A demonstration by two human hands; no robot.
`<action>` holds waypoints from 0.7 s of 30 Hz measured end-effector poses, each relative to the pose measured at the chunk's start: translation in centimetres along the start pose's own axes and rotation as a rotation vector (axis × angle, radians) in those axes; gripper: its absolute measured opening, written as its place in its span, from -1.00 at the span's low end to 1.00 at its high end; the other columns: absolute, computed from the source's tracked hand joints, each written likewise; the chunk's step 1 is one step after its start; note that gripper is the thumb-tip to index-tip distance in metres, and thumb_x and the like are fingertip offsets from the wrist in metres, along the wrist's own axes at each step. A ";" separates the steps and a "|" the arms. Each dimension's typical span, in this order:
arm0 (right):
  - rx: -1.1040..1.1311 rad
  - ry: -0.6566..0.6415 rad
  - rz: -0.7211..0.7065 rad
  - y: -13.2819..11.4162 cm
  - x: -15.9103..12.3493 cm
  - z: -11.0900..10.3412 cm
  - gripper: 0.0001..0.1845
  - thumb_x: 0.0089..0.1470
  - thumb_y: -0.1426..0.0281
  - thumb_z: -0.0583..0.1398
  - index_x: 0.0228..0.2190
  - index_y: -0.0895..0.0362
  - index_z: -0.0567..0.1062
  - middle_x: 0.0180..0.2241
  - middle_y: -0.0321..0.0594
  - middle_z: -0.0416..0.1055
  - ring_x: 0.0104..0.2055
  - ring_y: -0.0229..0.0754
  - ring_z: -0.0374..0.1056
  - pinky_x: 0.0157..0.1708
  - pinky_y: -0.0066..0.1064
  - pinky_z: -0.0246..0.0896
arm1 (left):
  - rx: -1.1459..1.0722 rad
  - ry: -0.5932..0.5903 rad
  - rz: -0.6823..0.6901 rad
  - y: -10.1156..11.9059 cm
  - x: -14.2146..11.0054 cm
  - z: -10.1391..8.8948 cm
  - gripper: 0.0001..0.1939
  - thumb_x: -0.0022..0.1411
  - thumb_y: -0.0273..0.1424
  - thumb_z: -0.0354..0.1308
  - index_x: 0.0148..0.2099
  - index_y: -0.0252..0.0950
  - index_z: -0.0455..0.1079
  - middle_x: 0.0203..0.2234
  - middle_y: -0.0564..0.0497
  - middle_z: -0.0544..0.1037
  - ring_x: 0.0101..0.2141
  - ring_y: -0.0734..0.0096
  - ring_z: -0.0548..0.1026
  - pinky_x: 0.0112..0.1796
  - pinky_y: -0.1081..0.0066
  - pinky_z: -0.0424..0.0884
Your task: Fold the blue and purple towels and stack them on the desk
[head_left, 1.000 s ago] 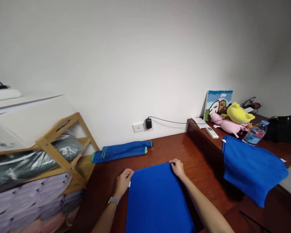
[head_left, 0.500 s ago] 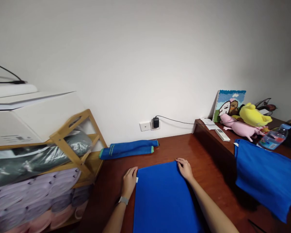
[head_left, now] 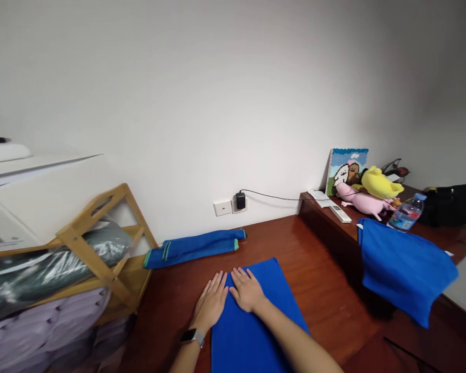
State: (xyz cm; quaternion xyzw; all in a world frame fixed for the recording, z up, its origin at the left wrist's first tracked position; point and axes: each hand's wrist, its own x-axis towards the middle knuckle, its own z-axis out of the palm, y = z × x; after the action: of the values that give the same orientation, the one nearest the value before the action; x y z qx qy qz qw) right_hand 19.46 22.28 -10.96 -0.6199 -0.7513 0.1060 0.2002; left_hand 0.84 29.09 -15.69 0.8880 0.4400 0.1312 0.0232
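A flat blue cloth [head_left: 241, 331] lies on the reddish-brown wooden table [head_left: 283, 243] before me, its near end running out of the picture. My left hand [head_left: 212, 300] rests with fingers stretched at the cloth's left edge, partly on the wood; a watch is on that wrist. Beside it, my right hand [head_left: 246, 290] lies flat on the far left part of the cloth, fingers extended. Behind both hands, against the wall, is a folded or rolled blue cloth [head_left: 196, 247] with green edging.
To the right, another blue cloth [head_left: 404, 264] hangs over the edge of a raised shelf [head_left: 344, 230]. On that shelf are a remote [head_left: 340, 214], plush toys [head_left: 380, 182] and a water bottle [head_left: 407, 213]. A wooden rack [head_left: 116, 243] with a white box [head_left: 54, 202] stands left.
My right hand has left the cloth's far right corner and moved left beside my left hand. Both hands now lie flat with fingers stretched. The view has shifted slightly right.
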 end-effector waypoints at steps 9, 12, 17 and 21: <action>-0.154 -0.085 0.422 12.0 -3.7 -7.3 -0.29 0.48 0.14 -0.23 0.50 0.15 -0.02 0.52 -0.19 -0.14 0.56 -0.14 -0.24 0.51 -0.14 -0.36 | 0.032 -0.025 -0.061 0.3 -0.3 -0.5 -0.35 0.54 -0.09 -0.28 0.54 -0.15 0.04 0.49 -0.03 0.19 0.46 0.23 0.14 0.42 0.03 0.06; -0.166 -0.110 0.417 12.8 -4.0 -7.9 -0.29 0.47 0.15 -0.24 0.50 0.16 -0.04 0.53 -0.20 -0.15 0.57 -0.14 -0.25 0.51 -0.14 -0.38 | 0.026 -0.037 -0.073 0.5 -0.3 -1.0 -0.36 0.53 -0.08 -0.28 0.54 -0.14 0.04 0.49 -0.02 0.19 0.46 0.24 0.13 0.42 0.04 0.05; -0.193 -0.001 0.337 7.8 -2.5 -6.4 -0.29 0.47 0.17 -0.18 0.48 0.22 0.04 0.51 -0.08 -0.11 0.57 0.01 -0.26 0.51 0.00 -0.45 | 0.005 -0.055 -0.062 0.3 -0.3 -1.2 -0.35 0.53 -0.06 -0.28 0.54 -0.15 0.03 0.49 -0.03 0.17 0.46 0.24 0.13 0.42 0.04 0.06; -0.087 0.053 0.021 0.8 0.0 -2.3 -0.28 0.48 0.07 -0.16 0.48 0.14 0.08 0.50 -0.15 -0.01 0.56 -0.08 -0.19 0.52 -0.08 -0.37 | 0.043 -0.020 -0.033 -0.2 -0.3 -0.5 -0.37 0.52 -0.11 -0.23 0.52 -0.15 0.10 0.47 -0.05 0.20 0.45 0.22 0.16 0.41 0.06 0.07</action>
State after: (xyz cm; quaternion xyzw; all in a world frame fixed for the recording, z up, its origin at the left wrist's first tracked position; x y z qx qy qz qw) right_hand 21.18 22.21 -9.28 -0.6384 -0.7431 0.0590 0.1917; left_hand 0.42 28.91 -15.26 0.8821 0.4572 0.1126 0.0107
